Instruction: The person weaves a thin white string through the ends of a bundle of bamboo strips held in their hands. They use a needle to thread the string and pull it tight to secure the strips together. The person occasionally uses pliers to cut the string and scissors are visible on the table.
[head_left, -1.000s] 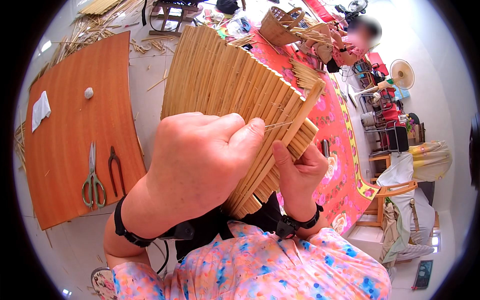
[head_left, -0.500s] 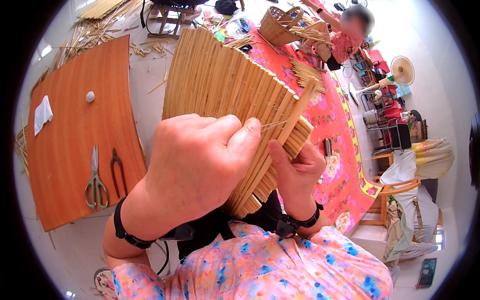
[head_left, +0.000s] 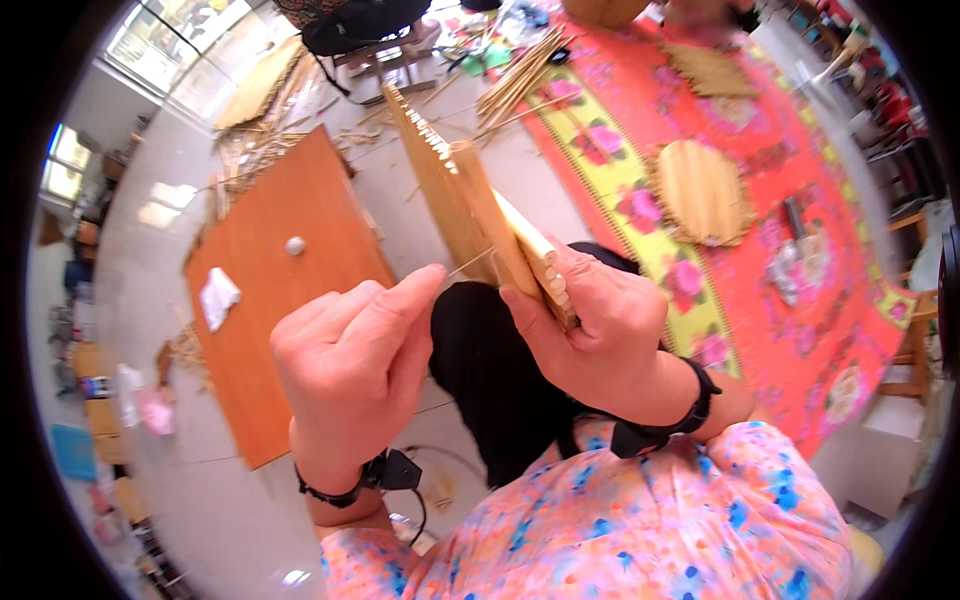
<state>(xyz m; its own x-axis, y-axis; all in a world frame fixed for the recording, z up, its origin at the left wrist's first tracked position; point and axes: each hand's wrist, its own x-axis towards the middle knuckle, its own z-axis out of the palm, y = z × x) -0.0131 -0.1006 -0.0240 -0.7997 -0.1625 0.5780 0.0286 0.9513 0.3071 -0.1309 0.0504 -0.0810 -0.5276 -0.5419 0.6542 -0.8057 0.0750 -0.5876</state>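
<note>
A panel of slender straw-coloured sticks (head_left: 432,185) stands nearly edge-on in front of me, the pale cut ends showing along its edge. A flat light strip (head_left: 497,225) lies along its near side. My right hand (head_left: 600,310) is closed round the lower end of the panel and strip, thumb on one side and fingers on the other. To the left, my left hand (head_left: 360,345) is closed in a pinch on a fine thread (head_left: 470,264), which runs from the fingertips to the strip. Both wrists wear black straps.
An orange-brown board (head_left: 275,340) at left bears a whitish ball (head_left: 295,245) and a white cloth (head_left: 220,298). On the red floral mat (head_left: 780,330) lie a rounded slatted piece (head_left: 700,192) and a dark-handled tool (head_left: 794,217). A stick bundle (head_left: 522,78) lies farther off.
The panel has turned from broad face to nearly edge-on. My left hand has drawn left and down, away from it, with the thread; my view has swung left.
</note>
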